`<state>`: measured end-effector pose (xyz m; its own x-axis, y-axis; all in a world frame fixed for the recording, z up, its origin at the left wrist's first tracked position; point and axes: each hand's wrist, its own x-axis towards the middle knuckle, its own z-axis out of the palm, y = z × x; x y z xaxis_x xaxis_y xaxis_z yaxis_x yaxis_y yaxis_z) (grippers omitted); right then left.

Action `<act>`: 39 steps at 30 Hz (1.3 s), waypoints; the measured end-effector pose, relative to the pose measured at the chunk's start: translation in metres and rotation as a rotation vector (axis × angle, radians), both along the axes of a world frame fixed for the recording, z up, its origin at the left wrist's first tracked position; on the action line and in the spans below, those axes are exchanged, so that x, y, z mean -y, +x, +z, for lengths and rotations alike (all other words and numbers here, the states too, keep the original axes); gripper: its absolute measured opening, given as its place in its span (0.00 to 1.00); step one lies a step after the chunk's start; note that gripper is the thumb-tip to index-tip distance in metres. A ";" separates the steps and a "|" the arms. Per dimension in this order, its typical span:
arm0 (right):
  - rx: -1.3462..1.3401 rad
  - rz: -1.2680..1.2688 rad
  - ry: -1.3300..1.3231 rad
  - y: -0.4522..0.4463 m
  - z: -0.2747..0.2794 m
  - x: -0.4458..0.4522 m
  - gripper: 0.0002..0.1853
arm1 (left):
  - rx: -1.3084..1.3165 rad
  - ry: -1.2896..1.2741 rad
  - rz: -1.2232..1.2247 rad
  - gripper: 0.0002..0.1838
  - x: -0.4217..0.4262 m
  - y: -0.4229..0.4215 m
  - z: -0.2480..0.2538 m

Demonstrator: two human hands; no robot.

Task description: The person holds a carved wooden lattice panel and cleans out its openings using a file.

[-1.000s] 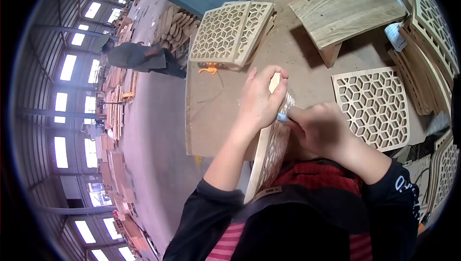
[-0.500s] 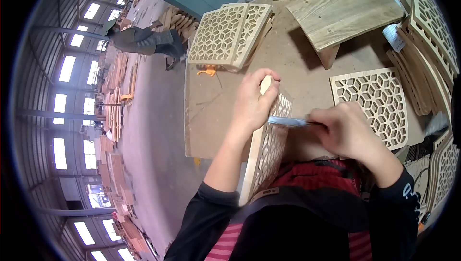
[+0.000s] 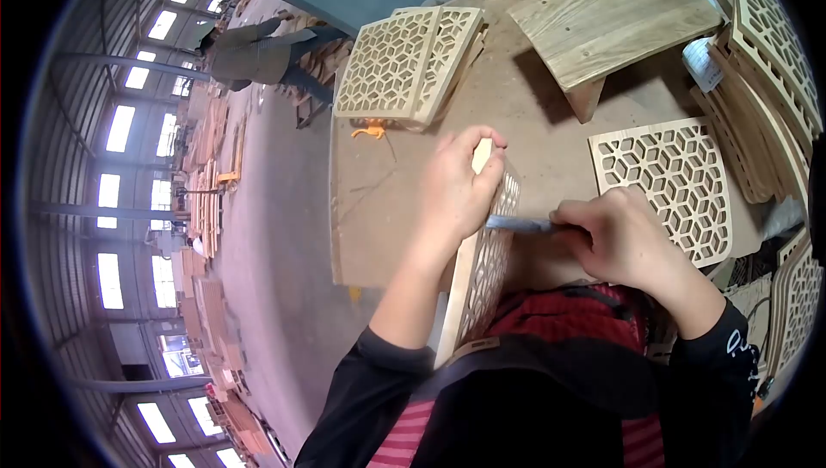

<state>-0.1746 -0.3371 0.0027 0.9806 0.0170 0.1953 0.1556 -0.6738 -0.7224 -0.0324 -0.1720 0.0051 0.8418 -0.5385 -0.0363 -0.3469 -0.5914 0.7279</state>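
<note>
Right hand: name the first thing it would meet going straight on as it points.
Likely the wooden panel held in the left hand; the tool in the right hand overlaps it in view, though contact is unclear.

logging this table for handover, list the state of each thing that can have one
Pale openwork wooden panel in front: tilted, gripped by left hand
Slim blue-grey flat tool: gripped in right hand
Pale openwork wooden panel at right: lying flat
Pale openwork wooden panels at left: overlapping, stacked
Brown wooden bench: standing upright
</note>
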 end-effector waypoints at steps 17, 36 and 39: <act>0.193 0.028 -0.023 0.026 -0.026 -0.028 0.03 | -0.049 -0.198 -0.069 0.10 0.003 0.003 -0.007; 0.087 -0.077 -0.070 -0.007 -0.011 -0.012 0.06 | -0.115 -0.187 0.019 0.07 -0.017 0.017 0.001; 0.295 0.016 0.012 0.017 -0.027 -0.034 0.03 | -0.027 -0.017 -0.004 0.06 0.001 0.001 0.012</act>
<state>-0.1577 -0.3030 -0.0242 0.8812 0.0274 0.4719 0.3701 -0.6610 -0.6527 -0.0311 -0.1726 0.0167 0.8385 -0.5426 -0.0502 -0.3292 -0.5777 0.7469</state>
